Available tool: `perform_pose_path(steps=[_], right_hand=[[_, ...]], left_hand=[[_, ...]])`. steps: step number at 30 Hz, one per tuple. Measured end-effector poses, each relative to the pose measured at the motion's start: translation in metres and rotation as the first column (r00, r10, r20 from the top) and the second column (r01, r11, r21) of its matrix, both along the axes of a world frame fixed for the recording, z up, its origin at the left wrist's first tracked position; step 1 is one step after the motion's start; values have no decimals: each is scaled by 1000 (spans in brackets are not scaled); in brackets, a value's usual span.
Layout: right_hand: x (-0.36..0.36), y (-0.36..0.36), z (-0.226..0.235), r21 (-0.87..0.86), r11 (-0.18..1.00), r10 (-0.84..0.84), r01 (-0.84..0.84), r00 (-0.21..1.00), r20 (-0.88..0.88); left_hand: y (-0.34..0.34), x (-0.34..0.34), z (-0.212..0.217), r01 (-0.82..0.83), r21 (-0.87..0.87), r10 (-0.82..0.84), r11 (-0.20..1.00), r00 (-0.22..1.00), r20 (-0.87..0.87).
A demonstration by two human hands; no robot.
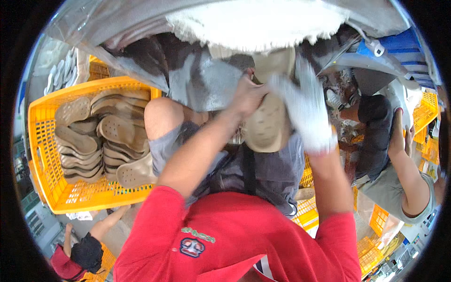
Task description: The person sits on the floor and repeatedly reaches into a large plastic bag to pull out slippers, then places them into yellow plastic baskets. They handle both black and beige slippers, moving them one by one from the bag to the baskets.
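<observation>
I hold a tan foam clog (267, 124), sole towards me, between both hands above my lap. My bare left hand (247, 96) grips its left edge near the top. My right hand (304, 107), in a white glove, closes over its right side and top. The shoe's upper end reaches up to a white fluffy cloth (256, 23) and a shiny grey surface (197, 80) in front of me. My red sleeves enter from the lower edge.
A yellow plastic crate (47, 164) on my left holds several tan clogs (103, 141). A person in a dark top (376, 136) sits at my right beside more yellow crates (425, 113). Another person (87, 251) crouches at the lower left.
</observation>
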State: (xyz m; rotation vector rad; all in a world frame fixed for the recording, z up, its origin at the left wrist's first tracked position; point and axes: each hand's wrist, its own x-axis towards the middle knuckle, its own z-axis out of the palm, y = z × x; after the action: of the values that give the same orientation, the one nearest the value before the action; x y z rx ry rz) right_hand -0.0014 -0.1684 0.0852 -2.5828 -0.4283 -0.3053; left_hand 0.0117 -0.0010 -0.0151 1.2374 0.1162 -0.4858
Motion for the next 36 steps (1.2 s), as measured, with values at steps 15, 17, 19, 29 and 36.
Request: perform_pose_path(steps=[15, 17, 19, 29, 36], right_hand=[[74, -26, -19, -469, 870, -93, 151, 985, 144], [66, -26, -16, -289, 956, -24, 55, 994, 109], [32, -19, 9, 115, 993, -28, 36, 997, -67], [-70, 21, 22, -112, 945, 281, -308, 937, -207], [-31, 98, -7, 9, 996, -88, 90, 989, -119]], left_hand=[[16, 21, 37, 348, 637, -355, 688, 927, -123], [-16, 16, 40, 247, 260, -217, 933, 966, -138], [-43, 29, 41, -89, 34, 87, 995, 995, 42], [21, -7, 1, -204, -634, -154, 746, 873, -462], [34, 43, 40, -507, -365, 396, 781, 854, -337]])
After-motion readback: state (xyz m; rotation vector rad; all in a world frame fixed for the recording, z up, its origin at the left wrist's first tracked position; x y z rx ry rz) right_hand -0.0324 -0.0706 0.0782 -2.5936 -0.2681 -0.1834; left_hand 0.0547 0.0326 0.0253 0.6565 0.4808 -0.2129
